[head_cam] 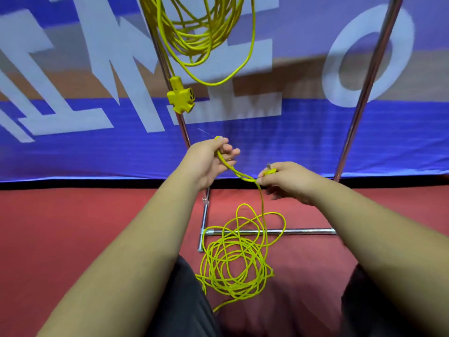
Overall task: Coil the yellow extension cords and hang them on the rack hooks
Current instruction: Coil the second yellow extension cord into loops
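Blue banner cloth [243, 142] with white lettering fills the back, and red carpet [73, 227] lies under you. Your metal rack [274, 231] stands between them. One coiled cord [194, 32] already hangs high on it, hook out of view, with its socket block [181, 97] dangling against the left pole; that one looks done. The second cord [233, 263] is mostly a loose tangle on the carpet, draped over the rack's bottom bar. Coiling has barely begun, and the bar may snag loops as you pull. Your left hand [206, 161] curls round a first bend of the second cord. Your right hand [289, 181] pinches the plug [270, 170], with a short run of cord between the two hands.
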### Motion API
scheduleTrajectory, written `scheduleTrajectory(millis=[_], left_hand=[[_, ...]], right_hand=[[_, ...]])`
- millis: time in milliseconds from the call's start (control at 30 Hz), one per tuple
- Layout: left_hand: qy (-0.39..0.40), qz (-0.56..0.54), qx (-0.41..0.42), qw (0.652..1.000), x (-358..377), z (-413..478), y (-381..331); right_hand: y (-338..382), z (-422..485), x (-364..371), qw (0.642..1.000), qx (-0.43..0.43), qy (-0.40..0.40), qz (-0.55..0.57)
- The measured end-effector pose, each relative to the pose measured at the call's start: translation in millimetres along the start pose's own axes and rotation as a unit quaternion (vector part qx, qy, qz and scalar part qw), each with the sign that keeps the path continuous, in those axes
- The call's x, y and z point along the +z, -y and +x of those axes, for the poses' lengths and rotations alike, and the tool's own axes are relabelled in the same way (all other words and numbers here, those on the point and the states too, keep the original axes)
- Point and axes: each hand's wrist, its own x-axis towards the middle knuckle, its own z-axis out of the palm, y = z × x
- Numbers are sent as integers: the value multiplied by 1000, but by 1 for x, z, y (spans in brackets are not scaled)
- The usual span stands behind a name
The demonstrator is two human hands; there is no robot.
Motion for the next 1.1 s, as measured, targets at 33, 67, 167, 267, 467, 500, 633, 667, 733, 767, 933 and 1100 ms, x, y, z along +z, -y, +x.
scheduleTrajectory(millis=[33, 67, 167, 267, 467, 500, 633, 667, 733, 767, 933, 1100], left_hand=[[3, -50, -21, 999, -1, -3, 7], [3, -91, -36, 995, -4, -6, 15], [-27, -130, -45, 990, -16, -10, 31], [-28, -88, -30, 995, -22, -10, 35], [-166, 360, 16, 918, -24, 4, 44], [-156, 439, 32, 884, -24, 8, 43], [42, 433, -21, 900, -21, 13, 40], [75, 454, -15, 888, -23, 14, 41], [110, 520, 26, 846, -29, 18, 48], [114, 539, 46, 833, -31, 21, 52], [-10, 464, 145, 874, -20, 29, 50], [45, 480, 182, 857, -11, 22, 47]], right_hand=[[2, -3, 5, 999, 24, 35, 25], [5, -6, 11, 996, 43, 65, 34], [12, -6, 29, 989, 54, 131, -29], [13, -6, 43, 981, 51, 173, -72], [11, 2, 41, 985, 67, 143, -63], [12, 4, 38, 989, 79, 122, -20], [16, 12, 18, 974, 128, 45, 183], [16, 13, 13, 963, 134, 30, 231], [15, 13, 4, 931, 144, 8, 337], [15, 13, 1, 916, 148, 8, 373], [16, 9, -7, 973, 155, 89, 146], [15, 8, -10, 985, 100, 100, 101]])
